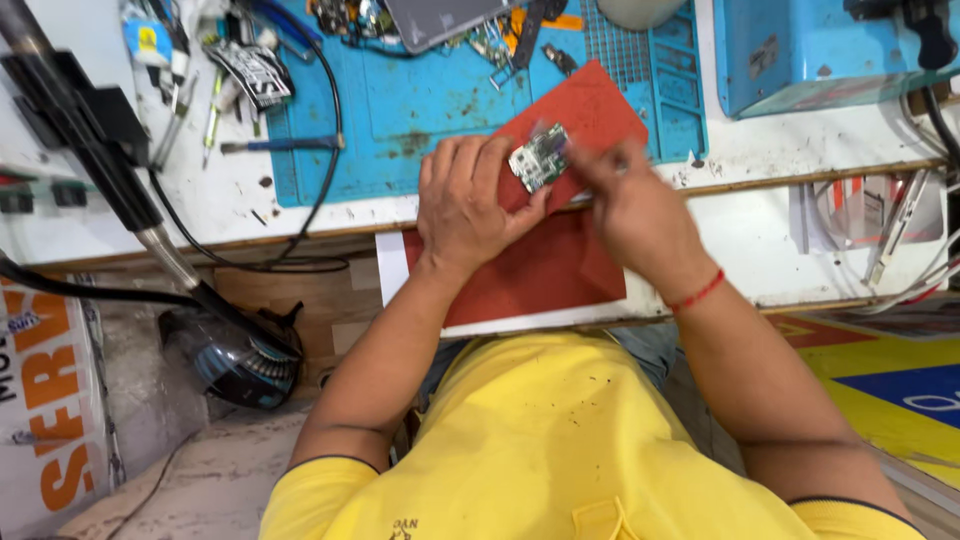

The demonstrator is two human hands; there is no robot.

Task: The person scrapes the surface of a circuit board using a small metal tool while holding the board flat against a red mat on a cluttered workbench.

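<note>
My left hand (465,205) holds a small green circuit board (538,158) between thumb and fingers, above a red mat (545,270) that hangs over the bench edge. My right hand (630,205) is blurred with motion and touches the right side of the board with its fingertips; whether it holds a tool cannot be made out. A red thread band (697,293) circles my right wrist. I wear a yellow shirt.
A blue work mat (420,110) covers the bench behind, strewn with small parts, tweezers (213,115) and a dark phone-like slab (440,20). A black hot-air nozzle with cable (130,190) stands left. A blue box (810,50) sits right. A round black fan-like device (240,355) lies below.
</note>
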